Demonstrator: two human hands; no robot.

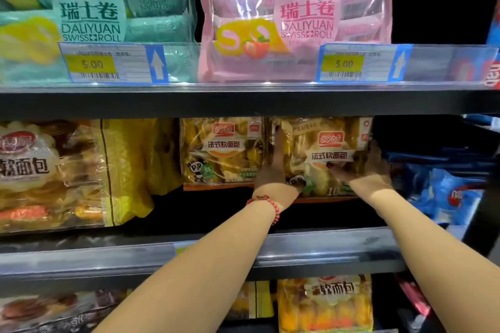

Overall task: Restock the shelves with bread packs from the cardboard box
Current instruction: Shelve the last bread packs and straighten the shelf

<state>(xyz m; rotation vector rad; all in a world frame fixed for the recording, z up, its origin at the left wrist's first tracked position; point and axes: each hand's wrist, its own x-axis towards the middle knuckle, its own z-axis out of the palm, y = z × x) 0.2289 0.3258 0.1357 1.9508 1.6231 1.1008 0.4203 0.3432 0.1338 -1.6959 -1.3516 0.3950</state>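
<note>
A yellow bread pack (324,154) with a panda print stands upright at the back of the middle shelf (311,246). My left hand (272,167) lies along its left edge, fingers reaching up the side. My right hand (370,167) holds its right edge, thumb across the front. A second pack of the same bread (221,151) stands just to the left of it. The cardboard box is out of view.
Large yellow bread bags (67,173) fill the left of the middle shelf. Green (89,16) and pink Swiss roll packs (295,21) stand on the top shelf behind price tags. Blue packs (446,192) lie at the right. More bread (324,303) sits on the lower shelf.
</note>
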